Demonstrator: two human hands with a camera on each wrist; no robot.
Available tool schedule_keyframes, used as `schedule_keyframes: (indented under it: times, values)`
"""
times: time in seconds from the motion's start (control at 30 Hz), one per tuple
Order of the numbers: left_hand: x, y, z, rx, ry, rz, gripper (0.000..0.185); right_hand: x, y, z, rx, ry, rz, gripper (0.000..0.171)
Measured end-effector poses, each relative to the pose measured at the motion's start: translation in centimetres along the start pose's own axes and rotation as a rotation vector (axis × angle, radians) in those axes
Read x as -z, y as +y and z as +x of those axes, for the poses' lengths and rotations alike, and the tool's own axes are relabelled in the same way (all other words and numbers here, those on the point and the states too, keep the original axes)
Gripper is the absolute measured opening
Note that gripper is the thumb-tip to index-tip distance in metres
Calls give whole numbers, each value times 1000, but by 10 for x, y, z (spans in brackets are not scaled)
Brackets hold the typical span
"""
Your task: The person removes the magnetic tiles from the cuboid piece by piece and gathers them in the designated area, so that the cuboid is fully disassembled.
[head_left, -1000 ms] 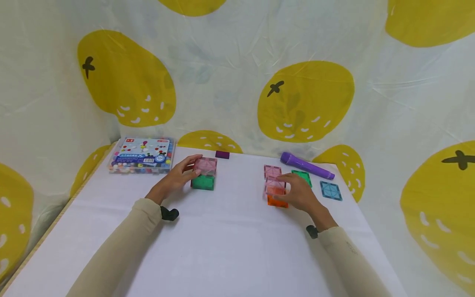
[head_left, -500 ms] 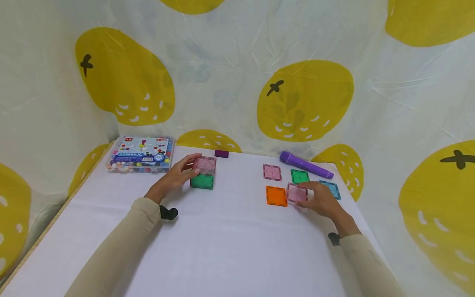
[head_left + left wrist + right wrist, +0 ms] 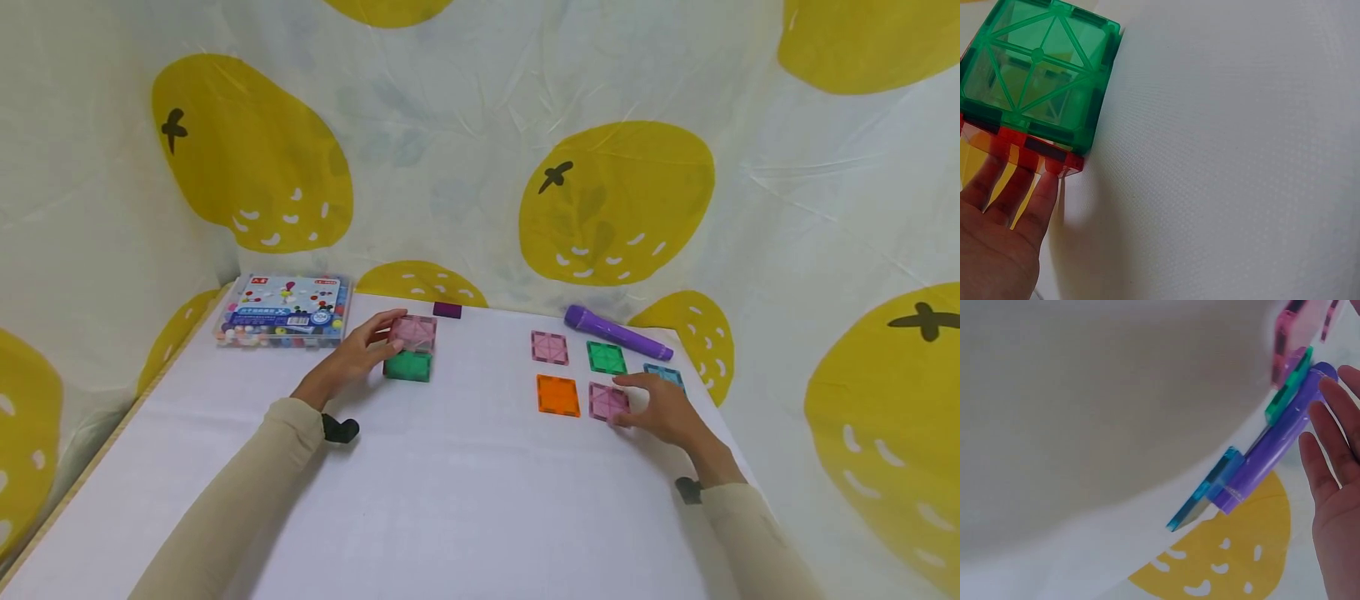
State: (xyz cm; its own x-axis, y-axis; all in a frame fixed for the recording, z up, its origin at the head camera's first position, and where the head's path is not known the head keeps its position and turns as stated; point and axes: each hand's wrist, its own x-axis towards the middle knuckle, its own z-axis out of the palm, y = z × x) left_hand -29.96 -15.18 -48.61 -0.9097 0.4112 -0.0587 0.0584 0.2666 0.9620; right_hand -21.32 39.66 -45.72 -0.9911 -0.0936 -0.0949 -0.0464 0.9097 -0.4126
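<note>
The left hand (image 3: 352,360) holds a small tile cube (image 3: 409,350) on the white tabletop (image 3: 450,483), fingers curled over its pink top, the green side facing the camera. The right hand (image 3: 663,412) lies flat, with relaxed fingers, just beside a pink tile (image 3: 607,401) and touching its right edge. Near it lie an orange tile (image 3: 558,395), a green tile (image 3: 606,357), another pink tile (image 3: 550,347) and a blue tile (image 3: 663,374), partly hidden behind the fingers.

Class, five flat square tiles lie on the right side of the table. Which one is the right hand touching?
The pink tile beside the orange tile: the right hand's fingertips rest on it.
</note>
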Motion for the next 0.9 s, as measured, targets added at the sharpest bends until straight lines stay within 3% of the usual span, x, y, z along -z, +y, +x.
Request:
schedule_keyframes:
  times: [0.17, 0.3, 0.53, 0.77, 0.9]
  values:
    - [0, 1, 0, 7, 3, 10, 65, 2, -16, 4, 93, 72, 20, 61]
    - [0, 0, 1, 8, 5, 12, 65, -2, -42, 13, 147, 93, 63, 63]
    - [-1, 0, 0, 14, 3, -2, 67, -21, -98, 33, 174, 65, 205, 66]
    - [-2, 2, -2, 26, 17, -3, 69, -48, -152, 60, 338, 47, 354, 54]
    - [-2, 2, -1, 38, 31, 18, 72, -61, -183, 71, 366, 15, 411, 54]
